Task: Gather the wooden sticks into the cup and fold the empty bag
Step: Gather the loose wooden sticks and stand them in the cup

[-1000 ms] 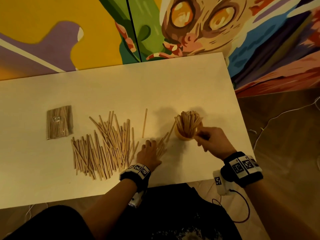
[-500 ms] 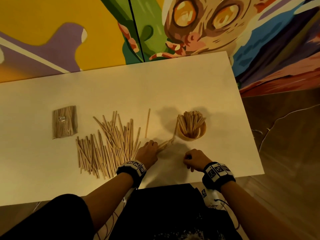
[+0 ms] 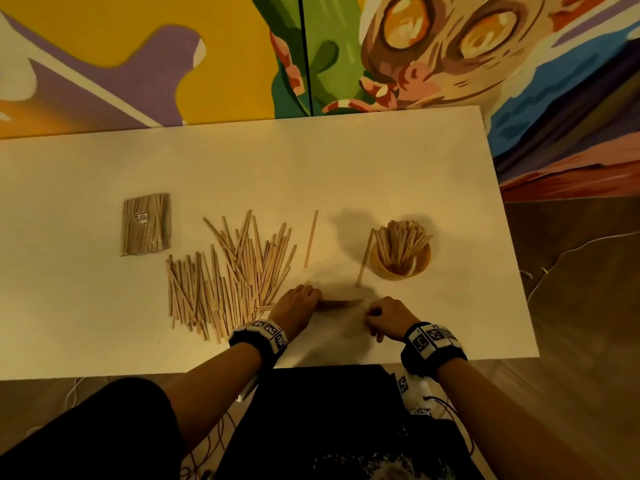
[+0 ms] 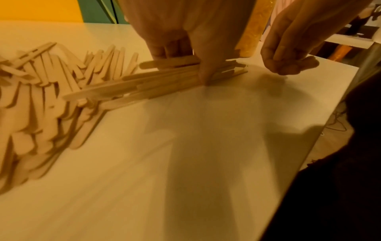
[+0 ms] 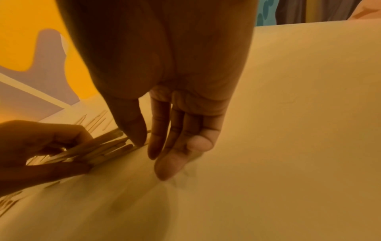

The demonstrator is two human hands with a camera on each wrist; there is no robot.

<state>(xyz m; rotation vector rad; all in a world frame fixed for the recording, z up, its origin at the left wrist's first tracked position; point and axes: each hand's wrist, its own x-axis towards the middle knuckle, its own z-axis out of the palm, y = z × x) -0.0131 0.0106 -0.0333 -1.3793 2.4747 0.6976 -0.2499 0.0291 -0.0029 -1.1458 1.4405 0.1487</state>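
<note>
My left hand [image 3: 298, 301] grips a bundle of wooden sticks [image 3: 341, 303] lying sideways on the white table [image 3: 450, 188], thumb in front and fingers behind [image 4: 186, 63]. My right hand [image 3: 381, 314] holds nothing, its fingers relaxed; its thumb [image 5: 137, 138] touches the bundle's right ends [image 5: 115, 146]. A big loose pile of sticks [image 3: 228, 271] lies left of my left hand. The wooden cup [image 3: 401, 265] behind my right hand stands upright, full of sticks. The clear bag [image 3: 147, 223] lies flat at the far left, and sticks show through it.
One stray stick [image 3: 310, 239] lies between pile and cup; another [image 3: 364, 258] lies just left of the cup. The table's near edge [image 3: 346, 363] runs close under both wrists. A painted wall [image 3: 173, 64] backs the table, and cables lie on the floor at the right.
My right hand left the cup, dropped to the near table and came up to the bundle's end. My left hand pulled sticks from the pile and turned them sideways.
</note>
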